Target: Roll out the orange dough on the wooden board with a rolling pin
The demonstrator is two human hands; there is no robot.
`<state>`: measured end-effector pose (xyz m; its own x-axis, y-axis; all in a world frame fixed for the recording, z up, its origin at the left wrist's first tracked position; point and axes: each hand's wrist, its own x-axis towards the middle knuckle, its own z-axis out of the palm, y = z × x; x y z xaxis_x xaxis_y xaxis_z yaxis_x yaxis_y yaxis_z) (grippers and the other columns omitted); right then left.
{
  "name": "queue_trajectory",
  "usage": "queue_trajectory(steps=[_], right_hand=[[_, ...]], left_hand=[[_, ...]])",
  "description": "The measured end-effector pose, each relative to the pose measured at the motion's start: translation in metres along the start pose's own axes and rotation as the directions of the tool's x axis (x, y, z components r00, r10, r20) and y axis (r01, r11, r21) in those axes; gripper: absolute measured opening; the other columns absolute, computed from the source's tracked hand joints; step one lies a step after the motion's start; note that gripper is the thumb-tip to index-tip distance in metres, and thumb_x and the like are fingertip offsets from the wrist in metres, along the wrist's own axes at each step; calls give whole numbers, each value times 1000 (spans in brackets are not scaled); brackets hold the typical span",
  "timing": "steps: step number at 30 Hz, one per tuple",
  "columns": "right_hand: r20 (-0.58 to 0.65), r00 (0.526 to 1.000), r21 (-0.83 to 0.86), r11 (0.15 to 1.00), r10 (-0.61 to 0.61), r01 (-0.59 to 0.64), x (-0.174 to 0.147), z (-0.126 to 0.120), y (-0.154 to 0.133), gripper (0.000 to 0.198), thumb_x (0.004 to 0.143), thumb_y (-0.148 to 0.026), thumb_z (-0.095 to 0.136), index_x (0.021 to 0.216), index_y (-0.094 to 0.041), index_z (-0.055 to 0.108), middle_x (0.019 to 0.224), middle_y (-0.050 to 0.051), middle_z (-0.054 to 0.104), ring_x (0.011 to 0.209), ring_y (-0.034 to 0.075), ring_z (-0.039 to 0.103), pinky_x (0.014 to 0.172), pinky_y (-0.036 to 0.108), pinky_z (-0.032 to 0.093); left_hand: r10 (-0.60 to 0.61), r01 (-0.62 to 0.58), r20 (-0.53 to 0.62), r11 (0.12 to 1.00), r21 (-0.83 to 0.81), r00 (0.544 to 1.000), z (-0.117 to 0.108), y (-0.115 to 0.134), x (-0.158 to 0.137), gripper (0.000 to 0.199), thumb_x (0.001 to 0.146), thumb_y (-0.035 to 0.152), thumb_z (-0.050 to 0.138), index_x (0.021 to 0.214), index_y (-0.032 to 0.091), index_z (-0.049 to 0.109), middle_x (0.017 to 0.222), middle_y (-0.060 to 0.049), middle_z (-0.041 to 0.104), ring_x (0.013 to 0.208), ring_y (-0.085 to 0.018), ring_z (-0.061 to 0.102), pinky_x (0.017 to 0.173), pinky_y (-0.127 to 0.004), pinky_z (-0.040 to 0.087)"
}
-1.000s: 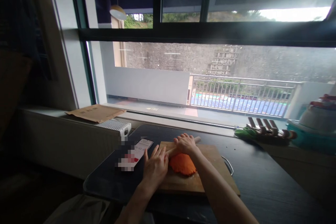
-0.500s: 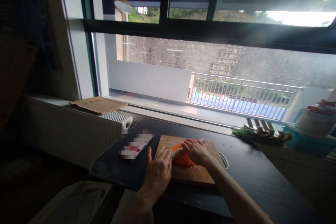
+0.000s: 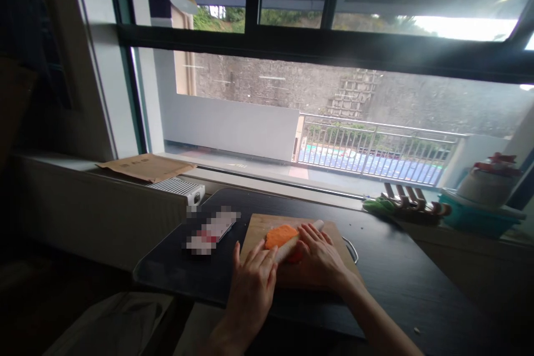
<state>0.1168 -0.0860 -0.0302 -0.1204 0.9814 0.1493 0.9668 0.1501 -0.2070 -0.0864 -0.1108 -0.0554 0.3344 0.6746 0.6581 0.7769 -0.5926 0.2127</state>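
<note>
On a wooden cutting board lies a flattened piece of orange dough, partly covered by a pale rolling pin set at a slant. My left hand rests on the pin's near-left end, fingers stretched forward and thumb out to the side. Toward the other end, my right hand lies over the pin with its fingers extended. Both hands press from above and are not wrapped round it. Some dough shows on the near side of the pin, between the hands.
The board sits on a dark table, its metal handle at the right. Left of it is a blurred flat packet. A brown envelope lies by the window; a teal basin and green cloth are at the right.
The rolling pin has come toward me over the dough under both hands, so more orange shows on its far side and less on its near side. The view has shifted slightly.
</note>
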Motion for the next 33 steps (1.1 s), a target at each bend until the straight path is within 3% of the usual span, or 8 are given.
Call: queue_trajectory(steps=[3,6,8,11,13,18,23,33], right_hand=[[3,999,-15,999,-43,44,-6,-12,4,48,101,-41,24,142,-24,43,151,6,39,140,20,30,114,44,18],[45,994,-57,993,-99,102,19,-18,-9,48,102,-35,20,121,-23,62,129,8,62,128,21,48,110,45,23],[59,994,-68,993,-92,96,43,-16,-22,46,102,-32,23,111,-22,67,118,9,67,121,22,53,109,46,23],[15,999,-31,999,-42,42,69,-7,-35,43,101,-34,27,124,-19,60,132,12,58,128,22,48,111,47,21],[-16,1000,-9,1000,2,-2,70,-1,-34,48,100,-36,26,138,-15,47,145,14,46,135,23,39,113,46,20],[-36,996,-13,997,81,-82,21,10,-2,56,101,-38,20,148,-11,33,155,11,30,144,21,20,117,42,13],[-28,988,-42,987,151,-152,-9,6,11,57,100,-41,22,148,-14,33,156,9,27,145,21,17,117,45,10],[-13,992,52,991,125,-124,70,1,-38,57,99,-43,28,144,-11,39,149,15,39,141,25,28,116,47,14]], left_hand=[[15,-15,-16,1000,3,1000,1,4,-1,35,92,14,42,119,20,63,114,-9,71,120,-27,58,109,-67,25],[19,-18,-24,999,28,1000,5,-4,-2,32,93,18,44,118,21,64,112,-9,72,118,-28,58,107,-67,27],[19,-17,-38,999,47,999,8,-13,-2,32,93,20,45,118,22,64,113,-8,72,117,-28,59,107,-66,28],[0,4,-54,998,67,999,9,-21,-2,30,94,22,46,117,23,64,110,-6,73,115,-28,60,107,-65,28],[-6,9,-53,997,71,999,9,-20,-4,30,94,22,46,118,23,63,107,-6,73,115,-28,60,107,-64,26],[71,-68,-75,997,40,995,7,0,-13,33,93,19,46,123,23,60,111,-4,71,115,-25,59,112,-58,17],[105,-103,-97,994,26,990,10,9,-17,30,93,21,48,119,24,61,113,-4,71,115,-24,59,115,-54,11],[16,-7,-105,996,89,994,9,-19,-6,27,96,28,44,112,21,65,100,-5,74,112,-28,60,110,-60,16]])
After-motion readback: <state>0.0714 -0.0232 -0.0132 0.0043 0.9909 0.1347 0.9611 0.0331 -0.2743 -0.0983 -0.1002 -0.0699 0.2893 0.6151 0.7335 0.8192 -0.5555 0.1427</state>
